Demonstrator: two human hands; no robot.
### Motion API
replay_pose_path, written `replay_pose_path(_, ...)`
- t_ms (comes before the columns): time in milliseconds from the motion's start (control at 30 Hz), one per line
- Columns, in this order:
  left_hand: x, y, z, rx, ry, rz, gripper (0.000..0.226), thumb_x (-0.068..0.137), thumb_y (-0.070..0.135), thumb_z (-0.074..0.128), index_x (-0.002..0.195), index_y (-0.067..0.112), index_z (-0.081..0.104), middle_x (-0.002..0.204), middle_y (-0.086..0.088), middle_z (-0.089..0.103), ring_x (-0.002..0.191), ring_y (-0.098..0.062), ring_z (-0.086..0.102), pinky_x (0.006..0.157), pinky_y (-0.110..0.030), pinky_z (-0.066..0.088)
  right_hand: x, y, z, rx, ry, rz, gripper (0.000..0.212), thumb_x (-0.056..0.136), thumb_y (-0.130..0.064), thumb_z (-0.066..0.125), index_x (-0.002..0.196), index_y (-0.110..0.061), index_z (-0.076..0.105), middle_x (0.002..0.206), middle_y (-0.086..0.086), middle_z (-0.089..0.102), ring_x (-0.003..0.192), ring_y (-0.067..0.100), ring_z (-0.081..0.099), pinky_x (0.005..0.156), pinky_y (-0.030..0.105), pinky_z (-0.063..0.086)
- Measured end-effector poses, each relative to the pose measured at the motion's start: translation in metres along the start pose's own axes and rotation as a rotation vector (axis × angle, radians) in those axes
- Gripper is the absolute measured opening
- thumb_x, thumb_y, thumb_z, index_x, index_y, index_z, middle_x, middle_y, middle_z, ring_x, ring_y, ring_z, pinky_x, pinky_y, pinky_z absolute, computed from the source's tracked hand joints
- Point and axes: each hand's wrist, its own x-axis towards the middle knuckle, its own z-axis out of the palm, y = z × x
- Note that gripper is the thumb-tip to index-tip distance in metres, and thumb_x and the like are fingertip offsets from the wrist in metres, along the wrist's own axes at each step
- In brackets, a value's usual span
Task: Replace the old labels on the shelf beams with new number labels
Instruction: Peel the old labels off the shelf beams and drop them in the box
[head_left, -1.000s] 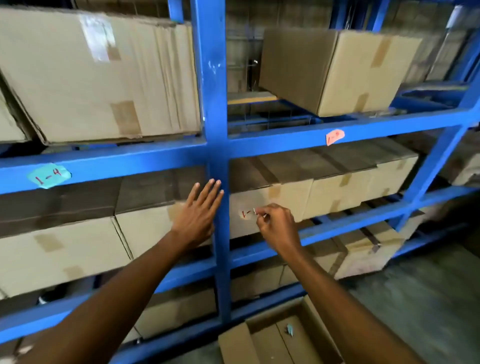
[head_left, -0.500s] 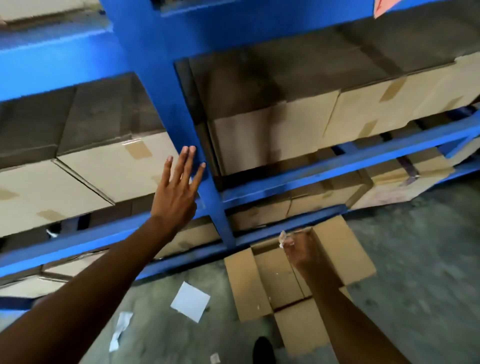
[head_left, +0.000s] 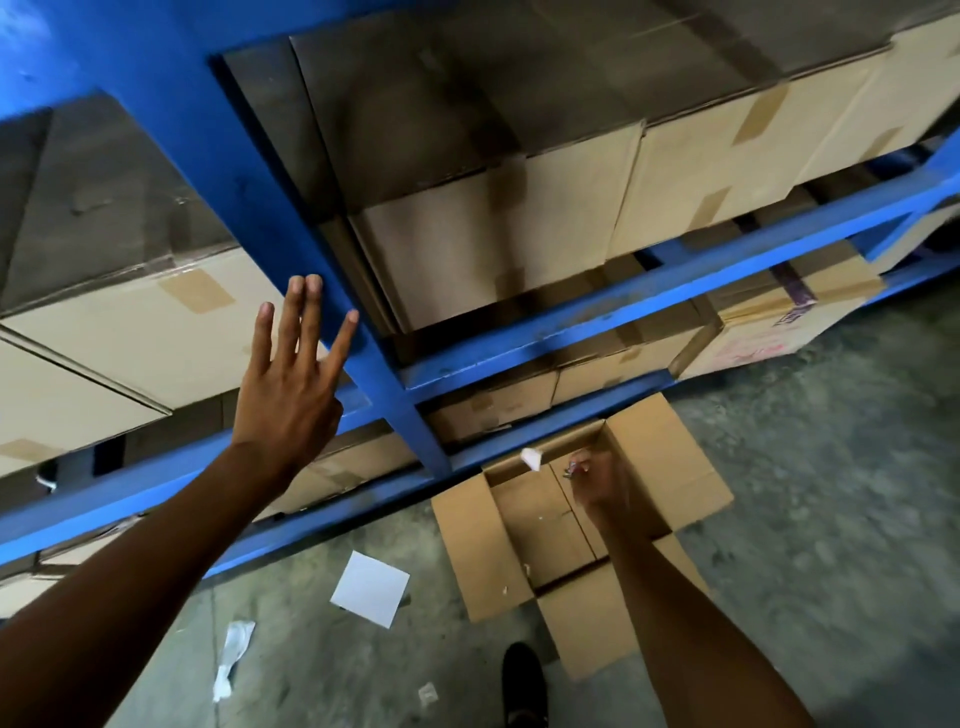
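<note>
Head view looks down along a blue steel shelf rack (head_left: 363, 332) stacked with taped brown cardboard boxes (head_left: 566, 208). At the left, the left hand (head_left: 291, 395) is raised flat against the rack's blue upright post (head_left: 249, 197), fingers (head_left: 311, 312) straight and spread apart, holding nothing. Low at the right, the right hand (head_left: 597, 483) hangs over an open brown cardboard box (head_left: 576, 519) that sits on the grey concrete floor (head_left: 805, 519) just in front of the lowest blue shelf beam (head_left: 597, 306). This hand is blurred — its fingers look loosely curled, and whether they pinch anything I cannot tell. Just left of it, a small pale scrap of old label (head_left: 532, 458) shows above the box's opening, apart from the fingertips. Nearer, a white square sheet of paper (head_left: 370, 588) lies on the floor left of the box, a crumpled white strip (head_left: 231, 652) farther left, and a black shoe tip (head_left: 522, 680) shows near the bottom edge.
</note>
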Motion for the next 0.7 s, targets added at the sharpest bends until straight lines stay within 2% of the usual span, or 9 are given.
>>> replay_pose_path(100,0.000,-0.002,-0.005,-0.012,0.001,0.007,0.094,0.072,0.018,0.068,0.149,0.012,0.015,0.154,-0.027,-0.011,0.144,-0.039,-0.010,0.117,-0.053,0.000,-0.013,-0.009,-0.002,0.070,0.020,0.010,0.021,0.091,-0.018,0.049,0.099,-0.010,0.066,0.100,0.013,0.069,0.097,0.027,0.063,0.087,0.041,0.052)
replay_pose_path(300,-0.017,-0.021,-0.018,-0.173,0.064,0.035,0.092,0.070,0.022,0.068,0.147,0.014,0.019,0.156,-0.025,0.007,0.146,-0.034,-0.002,0.117,-0.050,0.001,-0.062,-0.080,-0.005,0.214,0.037,-0.174,0.025,0.087,-0.011,0.052,0.109,-0.010,0.065,0.109,0.012,0.068,0.104,0.029,0.062,0.090,0.038,0.051)
replay_pose_path(400,-0.041,-0.055,-0.031,-0.230,0.135,-0.031,0.087,0.072,0.024,0.066,0.147,0.014,0.023,0.156,-0.021,0.010,0.145,-0.025,-0.013,0.116,-0.047,-0.001,-0.095,-0.142,0.001,0.206,0.074,-0.377,0.030,0.088,-0.015,0.052,0.116,-0.013,0.062,0.117,0.010,0.066,0.110,0.026,0.060,0.096,0.037,0.048)
replay_pose_path(467,-0.058,-0.082,-0.038,-0.235,0.184,-0.060,0.082,0.074,0.026,0.058,0.147,0.013,0.024,0.156,-0.020,0.012,0.146,-0.027,-0.007,0.117,-0.047,0.000,-0.116,-0.185,0.007,0.208,0.106,-0.504,0.031,0.087,-0.017,0.055,0.116,-0.013,0.062,0.117,0.009,0.066,0.110,0.026,0.060,0.097,0.038,0.047)
replay_pose_path(600,-0.106,-0.163,-0.048,-0.195,0.253,-0.136,0.078,0.075,0.031,0.046,0.147,0.010,0.024,0.156,-0.019,0.015,0.145,-0.030,0.007,0.116,-0.049,0.008,-0.182,-0.280,0.029,0.313,0.220,-0.730,0.024,0.085,-0.021,0.057,0.103,-0.011,0.068,0.104,0.010,0.071,0.099,0.027,0.064,0.090,0.038,0.050)
replay_pose_path(700,-0.139,-0.221,-0.050,-0.152,0.301,-0.189,0.080,0.074,0.032,0.047,0.146,0.005,0.024,0.155,-0.019,0.017,0.145,-0.030,0.010,0.116,-0.048,0.009,-0.232,-0.343,0.049,0.361,0.258,-0.853,0.027,0.081,-0.029,0.053,0.096,-0.014,0.069,0.096,0.010,0.071,0.094,0.029,0.064,0.085,0.043,0.052)
